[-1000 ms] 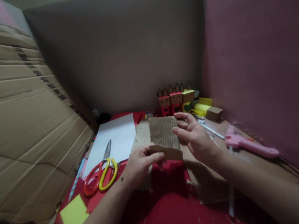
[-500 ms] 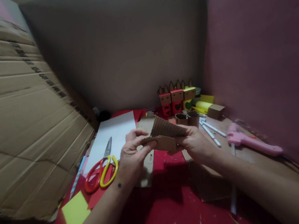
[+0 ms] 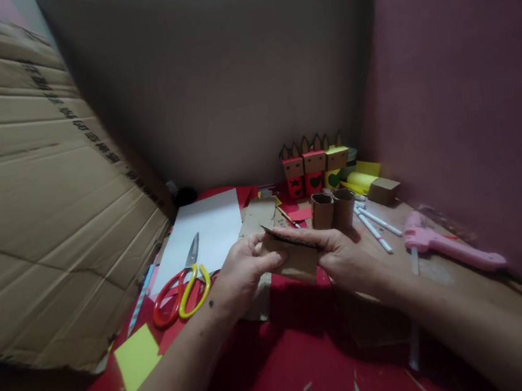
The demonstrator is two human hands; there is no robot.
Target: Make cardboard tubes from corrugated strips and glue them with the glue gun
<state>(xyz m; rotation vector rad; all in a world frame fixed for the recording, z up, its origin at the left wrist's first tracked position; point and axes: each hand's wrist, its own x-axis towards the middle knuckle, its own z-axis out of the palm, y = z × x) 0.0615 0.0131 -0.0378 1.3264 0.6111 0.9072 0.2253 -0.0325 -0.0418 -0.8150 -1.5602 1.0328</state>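
Both hands hold one small piece of corrugated cardboard (image 3: pixel 297 259) above the red work surface. My left hand (image 3: pixel 242 274) pinches its left end with thumb and fingers. My right hand (image 3: pixel 344 255) grips its right end, fingers curled over the top edge. The piece is folded over, so its upper flap shows only as a thin dark edge. Two short brown cardboard tubes (image 3: pixel 332 209) stand upright just behind the hands.
Scissors (image 3: pixel 181 287) with red and yellow handles lie left of the hands, by a white sheet (image 3: pixel 208 227). A pink glue gun (image 3: pixel 448 245) and white sticks (image 3: pixel 374 226) lie right. Small decorated cardboard figures (image 3: pixel 314 166) stand at the back. A big cardboard sheet (image 3: pixel 36 185) leans at left.
The corrugated piece stood upright facing me; it has since been folded down flat between both hands. That uncovered the two tubes behind it.
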